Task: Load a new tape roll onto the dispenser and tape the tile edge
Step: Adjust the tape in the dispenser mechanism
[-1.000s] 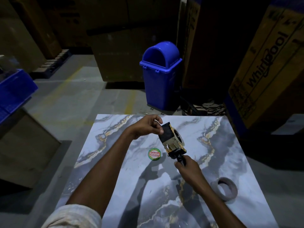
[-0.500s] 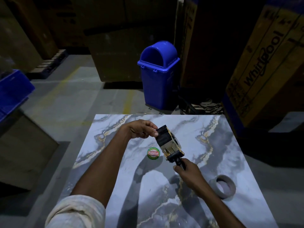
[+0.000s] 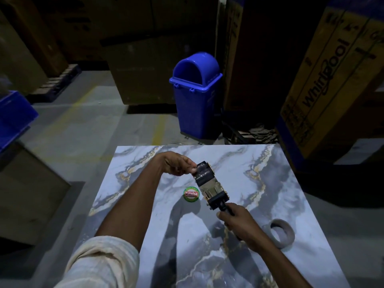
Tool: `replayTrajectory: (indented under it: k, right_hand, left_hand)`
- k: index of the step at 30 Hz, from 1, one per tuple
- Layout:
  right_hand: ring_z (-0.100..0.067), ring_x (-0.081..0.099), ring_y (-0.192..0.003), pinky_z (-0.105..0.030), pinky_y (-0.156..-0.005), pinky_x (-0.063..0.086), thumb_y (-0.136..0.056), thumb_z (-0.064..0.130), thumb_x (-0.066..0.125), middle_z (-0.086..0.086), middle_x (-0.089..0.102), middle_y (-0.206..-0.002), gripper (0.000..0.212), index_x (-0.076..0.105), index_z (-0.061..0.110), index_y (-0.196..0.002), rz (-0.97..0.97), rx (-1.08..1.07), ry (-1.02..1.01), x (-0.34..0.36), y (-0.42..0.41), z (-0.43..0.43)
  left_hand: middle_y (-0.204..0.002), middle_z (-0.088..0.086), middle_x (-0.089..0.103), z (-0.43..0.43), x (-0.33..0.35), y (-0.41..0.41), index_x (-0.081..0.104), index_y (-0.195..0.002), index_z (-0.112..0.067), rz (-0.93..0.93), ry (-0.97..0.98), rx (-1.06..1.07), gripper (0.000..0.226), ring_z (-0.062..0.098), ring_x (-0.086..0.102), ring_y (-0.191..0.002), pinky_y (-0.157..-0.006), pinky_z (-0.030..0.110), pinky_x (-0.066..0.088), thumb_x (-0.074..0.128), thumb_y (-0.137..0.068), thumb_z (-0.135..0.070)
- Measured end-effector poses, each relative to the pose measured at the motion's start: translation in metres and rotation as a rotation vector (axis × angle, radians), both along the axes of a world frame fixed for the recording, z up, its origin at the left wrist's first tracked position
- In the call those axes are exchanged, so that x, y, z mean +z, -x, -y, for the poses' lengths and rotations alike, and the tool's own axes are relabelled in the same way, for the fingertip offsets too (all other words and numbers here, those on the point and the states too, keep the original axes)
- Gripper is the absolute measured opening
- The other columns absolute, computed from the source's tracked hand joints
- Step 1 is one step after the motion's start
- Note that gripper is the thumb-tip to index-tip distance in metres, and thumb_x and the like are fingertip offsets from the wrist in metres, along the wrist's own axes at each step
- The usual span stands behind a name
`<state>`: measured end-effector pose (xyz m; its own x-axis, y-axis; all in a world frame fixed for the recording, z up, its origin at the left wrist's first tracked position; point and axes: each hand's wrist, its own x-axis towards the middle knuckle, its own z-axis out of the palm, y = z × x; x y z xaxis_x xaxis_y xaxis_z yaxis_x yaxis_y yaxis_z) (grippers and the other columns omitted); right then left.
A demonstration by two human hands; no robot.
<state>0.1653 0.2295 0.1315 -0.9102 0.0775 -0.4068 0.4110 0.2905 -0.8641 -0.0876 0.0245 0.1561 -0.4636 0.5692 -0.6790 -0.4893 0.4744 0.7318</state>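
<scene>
The right hand (image 3: 241,225) is closed around the black handle of the tape dispenser (image 3: 212,190), holding it up off the tile (image 3: 270,183). The dispenser's long axis runs from that handle, near and right, to its head, far and left. At the head, the left hand (image 3: 174,164) has its fingers curled, thumb and fingertips (image 3: 193,169) pinching the dark band of tape (image 3: 202,171) on the front. So the left hand is nearer the tape, and the right only steadies the tool.

I judge that the tape end is being seated or drawn out, so the next pull would run away from the handle, toward the tile's far edge just beyond the left hand.

On the tile, a round green sticker (image 3: 191,194) lies just left of the dispenser. A grey ring (image 3: 289,235) lies flat to the right of the right wrist, near but apart; spent core or fresh roll, I cannot tell.

Beyond the far edge a blue bin (image 3: 195,104) stands on the floor, its mouth too dark to show any contents. A blue crate (image 3: 12,117) sits at the far left, its inside hidden.
</scene>
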Motion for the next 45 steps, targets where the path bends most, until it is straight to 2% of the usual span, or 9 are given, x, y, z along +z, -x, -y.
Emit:
replayTrajectory:
  k: [6, 12, 16, 20, 28, 32, 40, 43, 45]
  right_hand:
    - [-0.006, 0.045, -0.048, -0.019, -0.047, 0.034, -0.092, 0.015, 0.064, 0.006, 0.050, -0.059, 0.008, 0.065, 0.007, -0.096, -0.007, 0.046, 0.090, 0.003, -0.014, -0.006]
    - [-0.007, 0.060, -0.069, -0.022, -0.062, 0.045, -0.093, 0.028, 0.066, 0.009, 0.066, -0.076, 0.010, 0.067, 0.025, -0.102, -0.032, -0.014, -0.007, -0.010, -0.012, 0.005]
    - [-0.010, 0.063, -0.085, -0.026, -0.068, 0.048, -0.094, 0.030, 0.064, 0.001, 0.067, -0.094, 0.016, 0.061, 0.022, -0.108, -0.063, -0.069, -0.117, -0.025, -0.001, 0.013]
    - [-0.016, 0.055, -0.079, -0.018, -0.059, 0.040, -0.095, 0.023, 0.059, -0.001, 0.059, -0.095, 0.017, 0.050, 0.025, -0.108, -0.109, -0.064, -0.274, -0.041, 0.009, 0.023]
    - [-0.030, 0.059, -0.099, -0.039, -0.074, 0.049, -0.082, 0.021, 0.061, -0.006, 0.063, -0.103, 0.029, 0.053, 0.020, -0.109, -0.188, -0.134, -0.442, -0.104, 0.040, 0.062]
    - [-0.029, 0.055, -0.108, -0.046, -0.081, 0.052, -0.085, 0.027, 0.062, -0.005, 0.059, -0.111, 0.036, 0.048, 0.020, -0.117, -0.132, -0.202, -0.493, -0.119, 0.041, 0.101]
    - [-0.035, 0.056, -0.111, -0.045, -0.095, 0.045, -0.083, 0.020, 0.075, -0.017, 0.061, -0.118, 0.052, 0.050, 0.006, -0.127, -0.039, -0.364, -0.447, -0.125, 0.047, 0.157]
    - [-0.037, 0.055, -0.113, -0.045, -0.098, 0.043, -0.084, 0.018, 0.075, -0.019, 0.059, -0.120, 0.053, 0.049, 0.003, -0.128, -0.014, -0.385, -0.406, -0.125, 0.051, 0.168]
    - [-0.037, 0.055, -0.114, -0.045, -0.099, 0.043, -0.084, 0.018, 0.076, -0.019, 0.059, -0.120, 0.055, 0.048, 0.003, -0.129, 0.005, -0.385, -0.413, -0.127, 0.052, 0.171]
  left_hand:
    - [-0.072, 0.001, 0.067, 0.015, -0.003, 0.011, 0.075, -0.078, -0.015, -0.091, 0.140, 0.021, 0.018, 0.010, 0.053, -0.067, -0.043, 0.015, 0.039, 0.073, -0.088, -0.001]
    - [-0.078, 0.002, 0.067, 0.004, -0.004, 0.009, 0.075, -0.084, -0.016, -0.255, 0.113, 0.108, 0.013, 0.009, 0.066, -0.069, -0.057, 0.019, 0.046, 0.087, -0.080, -0.017]
    - [-0.090, 0.001, 0.077, -0.006, -0.011, -0.004, 0.075, -0.093, -0.016, -0.410, 0.012, 0.254, 0.007, 0.014, 0.070, -0.081, -0.073, 0.029, 0.051, 0.079, -0.089, -0.021]
    - [-0.092, 0.005, 0.075, -0.005, -0.025, -0.015, 0.072, -0.102, -0.009, -0.501, -0.003, 0.427, 0.014, 0.015, 0.065, -0.077, -0.065, 0.026, 0.047, 0.065, -0.100, -0.020]
    - [-0.086, 0.011, 0.071, 0.027, -0.093, -0.047, 0.071, -0.093, -0.005, -0.495, 0.125, 0.683, 0.023, 0.019, 0.058, -0.068, -0.058, 0.028, 0.042, 0.061, -0.101, -0.024]
    - [-0.089, 0.018, 0.071, 0.049, -0.125, -0.066, 0.068, -0.086, -0.005, -0.626, 0.219, 0.758, 0.032, 0.025, 0.063, -0.082, -0.073, 0.036, 0.048, 0.059, -0.102, -0.030]
    - [-0.096, 0.004, 0.063, 0.072, -0.143, -0.102, 0.064, -0.100, -0.008, -0.711, 0.213, 0.732, 0.024, 0.019, 0.060, -0.088, -0.070, 0.013, 0.047, 0.051, -0.107, -0.026]
    - [-0.110, 0.007, 0.068, 0.078, -0.154, -0.109, 0.067, -0.111, -0.012, -0.708, 0.216, 0.666, 0.021, 0.025, 0.065, -0.103, -0.092, 0.039, 0.056, 0.052, -0.106, -0.026]
    - [-0.119, 0.010, 0.067, 0.080, -0.156, -0.113, 0.066, -0.123, -0.009, -0.706, 0.247, 0.626, 0.024, 0.026, 0.064, -0.106, -0.093, 0.039, 0.054, 0.059, -0.103, -0.020]
